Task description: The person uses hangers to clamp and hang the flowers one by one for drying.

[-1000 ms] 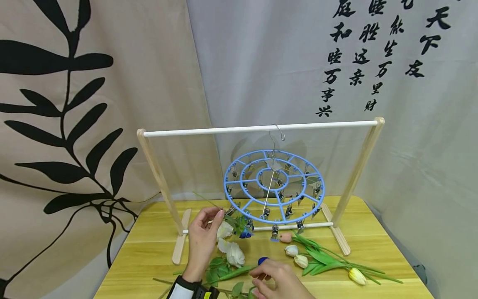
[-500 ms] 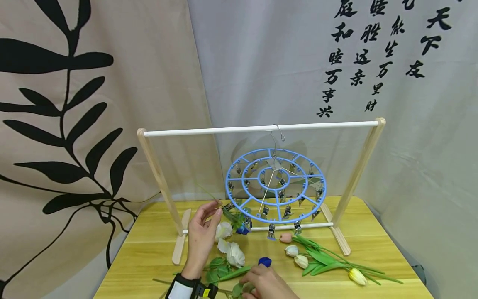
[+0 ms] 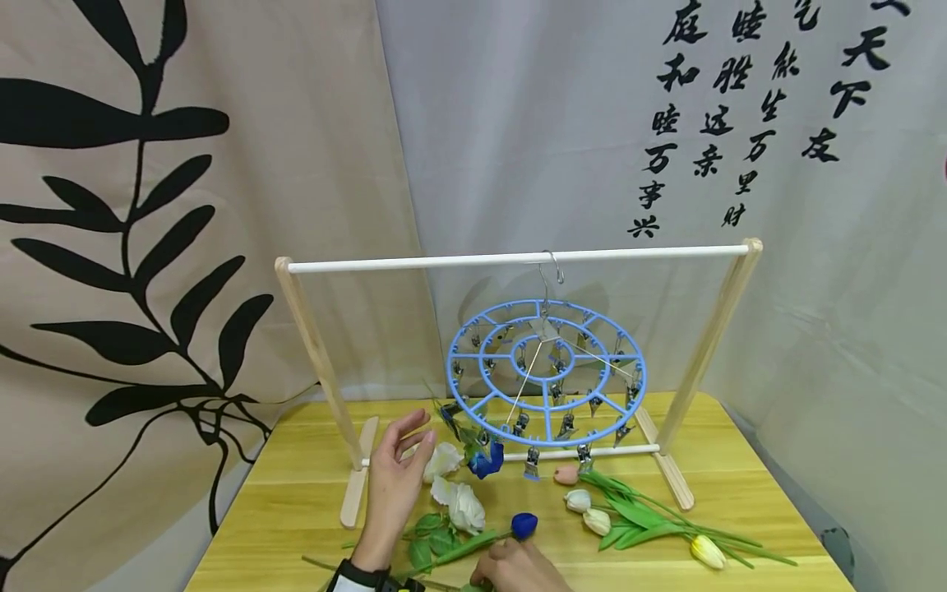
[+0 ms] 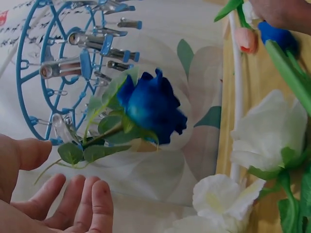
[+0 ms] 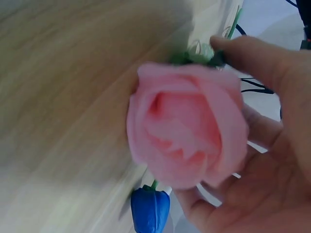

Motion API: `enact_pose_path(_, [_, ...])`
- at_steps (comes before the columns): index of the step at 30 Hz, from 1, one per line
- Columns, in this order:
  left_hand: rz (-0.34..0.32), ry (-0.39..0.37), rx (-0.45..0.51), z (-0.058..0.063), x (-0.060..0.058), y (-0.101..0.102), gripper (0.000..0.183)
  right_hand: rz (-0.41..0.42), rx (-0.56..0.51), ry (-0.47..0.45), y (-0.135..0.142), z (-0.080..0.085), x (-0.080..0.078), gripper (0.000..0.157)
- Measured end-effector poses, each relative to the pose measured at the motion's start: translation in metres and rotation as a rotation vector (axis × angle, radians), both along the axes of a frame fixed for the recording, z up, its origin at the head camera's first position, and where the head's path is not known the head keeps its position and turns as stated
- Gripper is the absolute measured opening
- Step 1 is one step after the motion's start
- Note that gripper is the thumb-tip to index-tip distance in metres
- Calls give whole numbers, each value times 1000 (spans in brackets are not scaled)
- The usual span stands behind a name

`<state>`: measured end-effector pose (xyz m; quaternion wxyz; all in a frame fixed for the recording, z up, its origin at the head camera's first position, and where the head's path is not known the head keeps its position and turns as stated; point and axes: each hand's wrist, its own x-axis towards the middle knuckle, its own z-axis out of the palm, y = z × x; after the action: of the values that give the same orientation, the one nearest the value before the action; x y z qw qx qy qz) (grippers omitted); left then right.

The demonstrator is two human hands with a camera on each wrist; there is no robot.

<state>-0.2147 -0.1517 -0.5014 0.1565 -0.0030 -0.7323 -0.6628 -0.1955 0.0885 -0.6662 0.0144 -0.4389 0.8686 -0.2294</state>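
A blue rose (image 4: 153, 109) hangs tilted at the left edge of the blue round clip hanger (image 3: 547, 403), its stem at a metal clip (image 4: 60, 127). Just left of its stem my left hand (image 3: 399, 477) is spread, thumb and fingers apart with nothing between them. At the table's front, my right hand (image 3: 518, 567) holds a pink rose (image 5: 187, 126), thumb at the green leaves below the bloom and fingers curled behind it. In the head view that bloom is hidden by the hand. A blue tulip (image 3: 524, 525) lies just beyond my right fingers.
White flowers (image 3: 464, 506) and green stems lie on the wooden table (image 3: 296, 493) near my left wrist. Pink, white and yellow tulips (image 3: 636, 514) lie at the right. A stand with a white rod (image 3: 444, 260) carries the hanger; several clips dangle from it.
My left hand has let go of the blue rose's stem and drawn slightly left, and the rose hangs from the hanger. My right hand has moved left and down, uncovering the blue tulip.
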Motion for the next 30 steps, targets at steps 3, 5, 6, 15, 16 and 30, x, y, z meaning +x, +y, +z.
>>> enact_pose_path(3, [-11,-17,-36,-3,8,-1,37,12,12,-17,-2,-13,-3,24])
enact_pose_path(5, [-28,-34,-69,-5,13,-1,34,2,22,-52,-2,-17,-4,25])
enact_pose_path(6, [-38,-43,-81,-6,16,-2,32,-5,21,-67,-2,-17,-4,27])
enact_pose_path(15, [-107,-137,-132,-5,36,-2,21,-12,-104,-139,6,-20,-5,26])
enact_pose_path(16, [-108,-139,-142,-4,39,-1,20,-12,-117,-157,8,-15,-3,23])
enact_pose_path(30, [-183,-155,-246,6,70,1,12,-211,-309,-475,23,97,30,4])
